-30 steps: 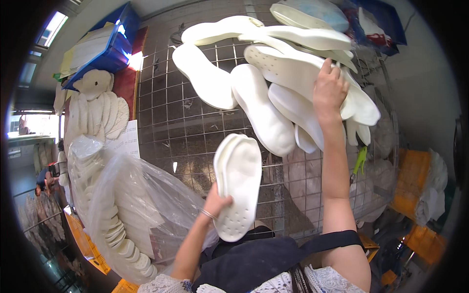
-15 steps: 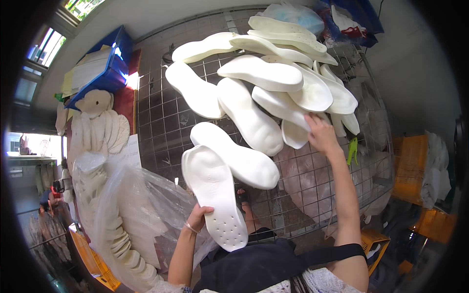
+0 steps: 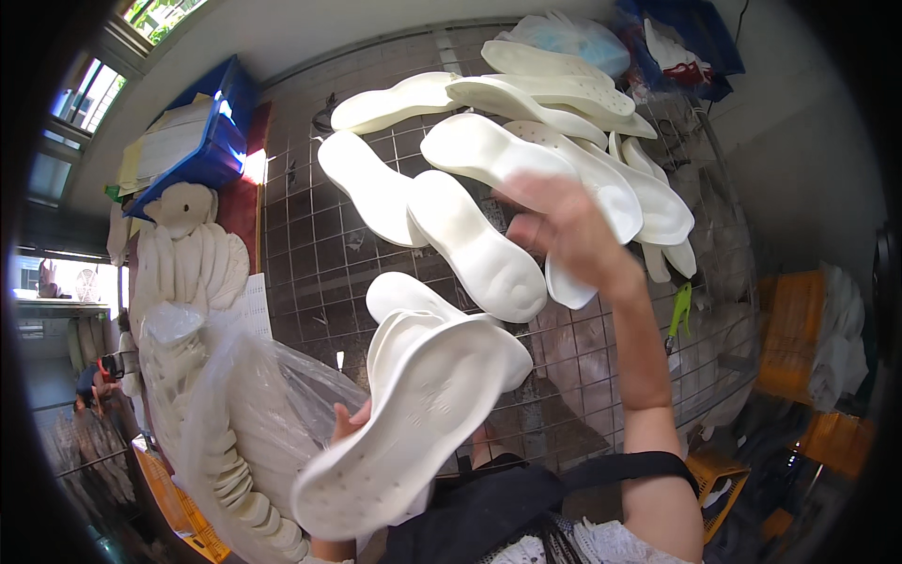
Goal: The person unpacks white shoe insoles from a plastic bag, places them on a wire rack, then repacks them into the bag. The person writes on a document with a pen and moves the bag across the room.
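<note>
My left hand point(image 3: 349, 425) grips a small stack of white shoe insoles point(image 3: 404, 428) low in front of me. The top one is tilted and shows its cupped heel and a dotted toe end; it hides most of my fingers. My right hand point(image 3: 573, 230) is smeared by motion over the wire mesh, beside a smooth white insole point(image 3: 489, 150). Whether it touches that insole cannot be made out. Just left of it another insole point(image 3: 479, 249) lies with its rounded end toward me. Behind the held stack lies one more insole point(image 3: 399, 293), partly covered.
Several insoles point(image 3: 554, 94) overlap at the back right of the wire mesh rack point(image 3: 291, 226). A green clip-like tool point(image 3: 678, 310) hangs at the right. Clear plastic point(image 3: 282, 367) and rows of insoles line the left, below a blue crate point(image 3: 221, 141). Orange crates point(image 3: 789, 324) stand at right.
The insole under my right hand has left the pile, and a stack now sits in my left hand, tilted and swung leftward. My right hand has moved left, off the pile's near edge.
</note>
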Demonstrator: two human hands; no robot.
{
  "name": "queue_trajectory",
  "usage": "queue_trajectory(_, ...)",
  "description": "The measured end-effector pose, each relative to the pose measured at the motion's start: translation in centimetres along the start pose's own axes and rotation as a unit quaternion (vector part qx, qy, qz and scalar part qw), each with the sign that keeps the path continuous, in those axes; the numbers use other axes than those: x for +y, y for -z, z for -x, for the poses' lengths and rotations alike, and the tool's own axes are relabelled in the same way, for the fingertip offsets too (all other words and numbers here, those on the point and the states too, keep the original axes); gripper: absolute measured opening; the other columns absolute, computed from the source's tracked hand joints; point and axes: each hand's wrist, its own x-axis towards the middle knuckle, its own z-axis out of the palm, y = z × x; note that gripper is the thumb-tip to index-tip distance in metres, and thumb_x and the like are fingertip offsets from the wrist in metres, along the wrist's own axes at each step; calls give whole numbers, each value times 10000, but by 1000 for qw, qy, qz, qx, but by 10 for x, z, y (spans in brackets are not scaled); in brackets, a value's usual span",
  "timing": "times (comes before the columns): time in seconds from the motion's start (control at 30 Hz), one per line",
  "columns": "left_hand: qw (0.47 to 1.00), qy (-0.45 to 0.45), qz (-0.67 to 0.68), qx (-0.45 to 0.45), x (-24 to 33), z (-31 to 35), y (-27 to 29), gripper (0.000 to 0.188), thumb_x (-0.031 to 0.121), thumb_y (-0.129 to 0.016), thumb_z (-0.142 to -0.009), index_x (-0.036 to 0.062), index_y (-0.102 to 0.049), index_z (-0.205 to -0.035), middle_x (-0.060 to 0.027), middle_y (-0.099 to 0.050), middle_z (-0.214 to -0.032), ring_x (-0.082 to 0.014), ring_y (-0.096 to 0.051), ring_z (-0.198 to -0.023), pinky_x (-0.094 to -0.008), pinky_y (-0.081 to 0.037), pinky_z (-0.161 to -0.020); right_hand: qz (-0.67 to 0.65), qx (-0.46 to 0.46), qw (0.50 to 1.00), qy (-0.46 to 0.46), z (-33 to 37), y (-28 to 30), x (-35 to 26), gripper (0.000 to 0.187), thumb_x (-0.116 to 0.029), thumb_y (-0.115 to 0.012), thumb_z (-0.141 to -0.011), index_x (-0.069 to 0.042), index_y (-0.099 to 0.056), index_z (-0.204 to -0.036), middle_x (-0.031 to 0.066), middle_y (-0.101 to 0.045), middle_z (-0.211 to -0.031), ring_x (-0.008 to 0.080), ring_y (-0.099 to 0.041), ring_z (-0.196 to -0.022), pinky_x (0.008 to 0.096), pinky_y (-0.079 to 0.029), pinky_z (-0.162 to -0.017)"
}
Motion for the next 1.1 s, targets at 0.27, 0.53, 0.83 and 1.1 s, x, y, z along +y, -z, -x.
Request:
queue_trajectory(0.27,989,17,142,24,-39,-22,-14,685,347,-555,-756,3,-385,-1323,-143,-546,-1182,-250,-567,-1029,-352,-477,-886,-164,-165,925,-300,55,-15,58,398,-188,-716,-730,55,-596,-1022,50,-615,-818,126,-566,-729,290,-471,-662)
queue_trajectory(0.53,988,-12,145,43,-7,-85,-57,663,396,-528,-776,0,-424,-1298,-143,-568,-1148,-253,-587,-992,-357,-496,-856,346,-51,904,-244,51,-16,138,923,-370,-795,-567,-86,-406,-1355,223,-412,-1287,376,-387,-1214,511,-253,-1046)
queue_trajectory(0.83,977,151,149,32,23,-6,-38,688,499,-511,-801,11,-462,-1284,-149,-568,-1198,-267,-583,-1018,-363,-484,-886,120,-7,992,-48,71,0,-4,906,-243,-803,-551,-152,-400,-1358,257,-298,-1377,434,-284,-1299,553,-170,-1079)
queue_trajectory(1.1,956,-94,193,200,-28,36,51,652,487,-510,-804,12,-496,-1250,-140,-593,-1159,-261,-602,-980,-358,-501,-865,119,66,991,19,66,-51,-1,806,-433,-682,-741,-113,-335,-1394,113,-431,-1360,271,-355,-1312,563,-183,-1091)
